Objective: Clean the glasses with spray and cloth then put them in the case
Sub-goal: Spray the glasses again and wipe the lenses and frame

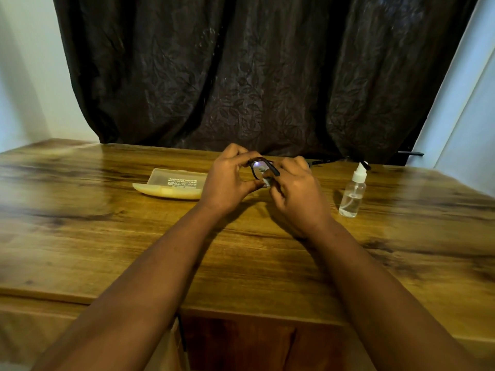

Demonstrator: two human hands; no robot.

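Both our hands hold the glasses (pixel 263 168) up above the middle of the wooden table (pixel 107 236). Our left hand (pixel 230 180) has its fingers curled over the top of the dark frame with the thumb beneath, pinching it at one lens. Our right hand (pixel 294 191) curls round the other side, and a small pale scrap that looks like the cloth (pixel 267 180) shows between our thumbs against the lens; we cannot make out more of it. One temple arm sticks out to the right behind our right hand. Left of our hands the pale yellow case (pixel 171 184) lies open on the table. Right of them the clear spray bottle (pixel 352 195) stands upright. Behind the table hangs a dark curtain (pixel 254 76).
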